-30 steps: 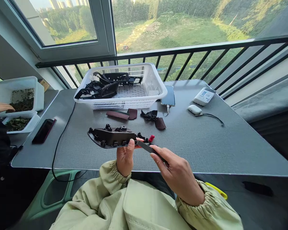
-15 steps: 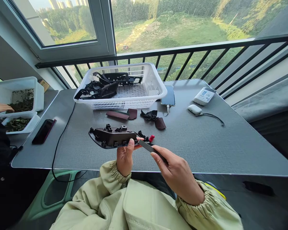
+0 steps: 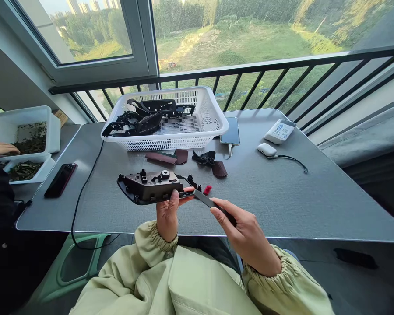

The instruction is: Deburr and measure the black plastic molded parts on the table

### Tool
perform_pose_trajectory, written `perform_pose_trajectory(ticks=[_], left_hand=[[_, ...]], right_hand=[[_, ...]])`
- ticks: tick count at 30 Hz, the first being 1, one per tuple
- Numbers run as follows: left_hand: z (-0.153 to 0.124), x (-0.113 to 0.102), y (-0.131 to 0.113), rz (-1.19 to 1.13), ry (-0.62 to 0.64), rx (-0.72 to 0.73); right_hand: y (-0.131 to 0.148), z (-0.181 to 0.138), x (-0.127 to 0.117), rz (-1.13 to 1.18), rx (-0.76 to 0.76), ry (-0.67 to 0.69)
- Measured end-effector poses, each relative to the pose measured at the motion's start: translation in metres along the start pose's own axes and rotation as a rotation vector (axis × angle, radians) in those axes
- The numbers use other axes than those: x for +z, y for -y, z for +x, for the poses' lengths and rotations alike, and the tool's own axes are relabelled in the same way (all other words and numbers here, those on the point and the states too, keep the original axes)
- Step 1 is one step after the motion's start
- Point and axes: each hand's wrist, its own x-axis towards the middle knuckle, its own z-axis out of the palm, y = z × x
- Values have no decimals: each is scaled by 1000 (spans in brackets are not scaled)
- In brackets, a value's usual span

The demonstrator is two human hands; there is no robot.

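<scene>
My left hand [image 3: 168, 214] is closed around the right part of a black plastic trim piece [image 3: 154, 187], its thumb in front and fingers behind and below. Clips and a round boss line the upper side of the piece. My right hand [image 3: 246, 229] pinches a flat dark grey bar [image 3: 208, 202], which looks like a file or sanding stick. The bar's far tip meets or nearly meets the right end of the trim piece; exact contact is unclear. Just beyond that tip lies a small red object [image 3: 207, 190], partly hidden.
A white basket [image 3: 170, 141] with several black plastic parts stands at the back. Brown sandpaper scraps [image 3: 219, 169] and a crumpled black scrap [image 3: 203, 158] lie before it. Phones [image 3: 59, 180], a cable and a white earbud case [image 3: 266, 149] are around. Another person's hand [image 3: 1, 148] reaches into a leaf-filled bin.
The trim piece has shifted slightly left and tilted, showing more of its upper side. My right hand and the bar have moved a little to the right.
</scene>
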Motion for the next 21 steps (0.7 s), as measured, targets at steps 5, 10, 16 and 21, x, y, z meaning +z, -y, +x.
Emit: perform_pose_trajectory(ticks=[5,10,16,21], left_hand=[[4,4,-4,-144,17,-102],[5,6,-9,-189,35,-185],[4,5,-13,-139,91,-204],[4,2,-12,-34,146,-239]], right_hand=[[-2,4,6,447,129,14],[-2,5,16,653,198,29],[4,3,19,672,158,81],[4,3,21,599,73,60]])
